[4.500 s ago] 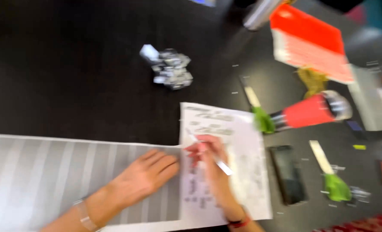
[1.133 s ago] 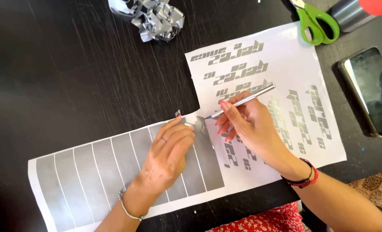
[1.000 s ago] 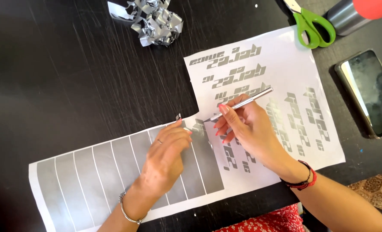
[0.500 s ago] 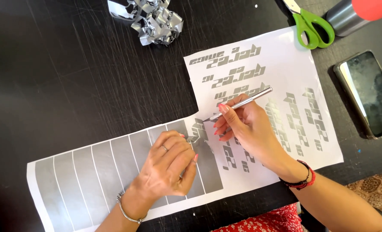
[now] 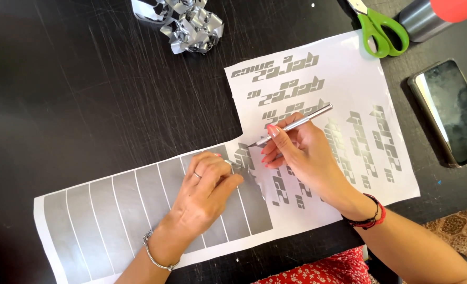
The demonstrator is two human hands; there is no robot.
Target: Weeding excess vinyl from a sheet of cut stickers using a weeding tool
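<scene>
silver vinyl sheet [image 5: 139, 210] lay flat on the black table [image 5: 86, 105], white backing showing round its striped left part and its lettered right part. left hand [image 5: 204, 192] rested palm down on the stripes, its fingertips [image 5: 228, 164] pinching a small strip of silver film [image 5: 242, 160] at the sheet's upper edge; closed on that strip. compared with half a second before, the fingers had curled in tighter and the strip stood a little further lifted off the backing, so the peeling appeared to be advancing slowly, piece by piece. right hand [image 5: 304, 155] sat just right of the left, closed round a thin metal pick [image 5: 291, 126], held like a pen, tip pointing down-left to the strip, almost touching it. its position was nearly unchanged. beyond the hands: a crumpled wad of silver scrap [image 5: 189, 21], well apart. right of the right hand: green scissors [image 5: 378, 29], a metal flask [image 5: 428, 18], a dark phone [image 5: 452, 113].
</scene>
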